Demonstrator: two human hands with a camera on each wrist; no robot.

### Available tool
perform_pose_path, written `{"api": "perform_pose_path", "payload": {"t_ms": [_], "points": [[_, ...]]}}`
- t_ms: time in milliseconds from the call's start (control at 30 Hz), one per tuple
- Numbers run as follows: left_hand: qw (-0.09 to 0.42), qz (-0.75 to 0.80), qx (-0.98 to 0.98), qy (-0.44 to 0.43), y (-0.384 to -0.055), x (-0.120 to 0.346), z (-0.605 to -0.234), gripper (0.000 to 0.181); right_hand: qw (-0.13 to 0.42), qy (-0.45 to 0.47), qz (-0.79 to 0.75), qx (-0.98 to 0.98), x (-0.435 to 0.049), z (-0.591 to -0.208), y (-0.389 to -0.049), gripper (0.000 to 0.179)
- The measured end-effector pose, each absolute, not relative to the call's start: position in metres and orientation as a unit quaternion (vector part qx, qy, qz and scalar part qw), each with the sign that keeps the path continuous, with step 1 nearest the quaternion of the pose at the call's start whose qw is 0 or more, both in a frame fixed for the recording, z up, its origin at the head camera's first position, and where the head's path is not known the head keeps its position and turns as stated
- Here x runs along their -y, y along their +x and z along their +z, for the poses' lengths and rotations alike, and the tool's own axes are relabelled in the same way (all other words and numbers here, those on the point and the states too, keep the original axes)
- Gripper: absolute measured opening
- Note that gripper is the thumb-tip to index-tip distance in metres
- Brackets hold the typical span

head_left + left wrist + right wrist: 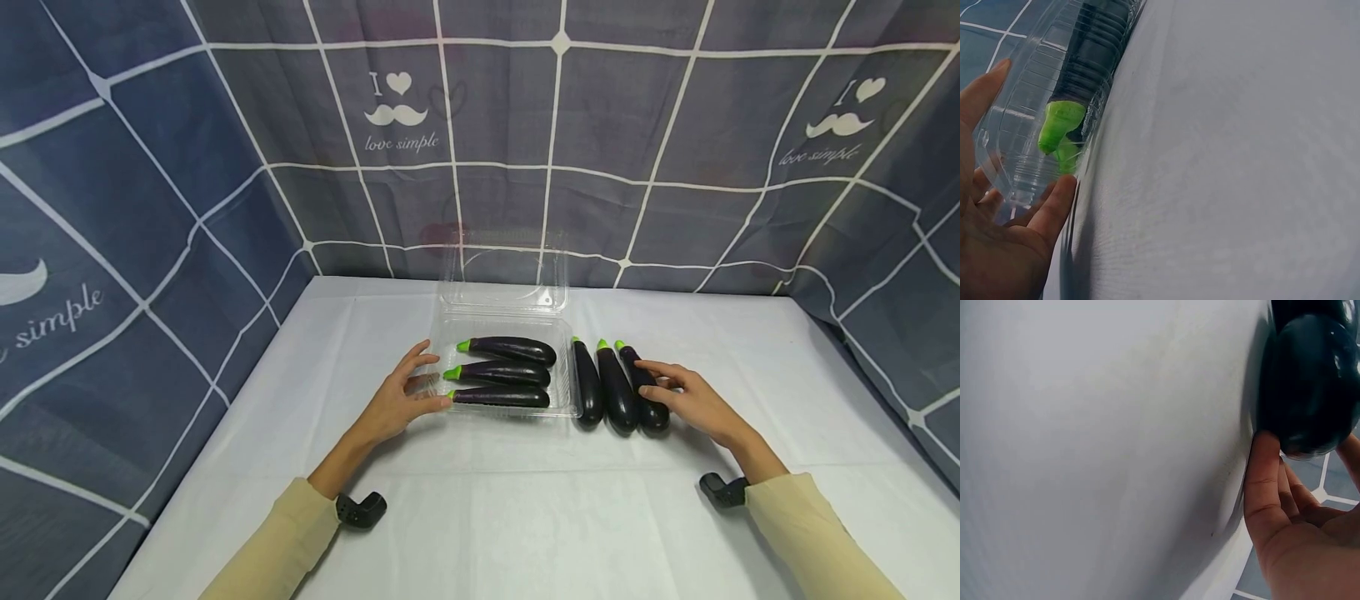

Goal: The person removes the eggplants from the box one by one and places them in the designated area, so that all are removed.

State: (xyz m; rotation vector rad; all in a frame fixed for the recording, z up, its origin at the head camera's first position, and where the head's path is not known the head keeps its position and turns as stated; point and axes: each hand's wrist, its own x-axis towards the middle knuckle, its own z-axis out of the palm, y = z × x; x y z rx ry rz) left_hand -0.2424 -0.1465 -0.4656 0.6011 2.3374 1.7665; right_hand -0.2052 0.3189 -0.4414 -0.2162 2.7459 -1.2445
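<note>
A clear plastic clamshell container (564, 400) lies with its lid raised at the back. Inside are three eggplants with green stems, lying crosswise, the front eggplant (502, 397) nearest me. At the container's left side, my left hand (397, 404) rests loosely spread, thumb near the front corner. Right of the container, three more eggplants lie side by side, stems pointing away: the left eggplant (588, 383), the middle eggplant (617, 392) and the right eggplant (643, 387). My right hand (693, 402) touches the right eggplant, its extended fingers and thumb around the eggplant's side.
A white cloth covers the table (525, 517). Dark checked curtains (510, 108) stand behind it and along both sides. The raised transparent lid (504, 271) leans near the back curtain. Black devices sit at both wrists, such as the left wrist device (362, 510).
</note>
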Motion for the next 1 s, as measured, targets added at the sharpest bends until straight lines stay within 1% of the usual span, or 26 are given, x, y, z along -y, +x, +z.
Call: {"api": "perform_pose_path", "payload": {"t_ms": [567, 1000], "points": [[0.076, 0.586, -0.781, 0.2, -0.243, 0.146, -0.466, 0.075, 0.054, -0.056, -0.415, -0.907, -0.317, -0.437, -0.2, 0.057], [0.077, 0.585, -0.783, 0.196, -0.243, 0.146, -0.466, 0.076, 0.001, -0.05, -0.417, -0.908, -0.31, -0.424, -0.197, 0.06]]}}
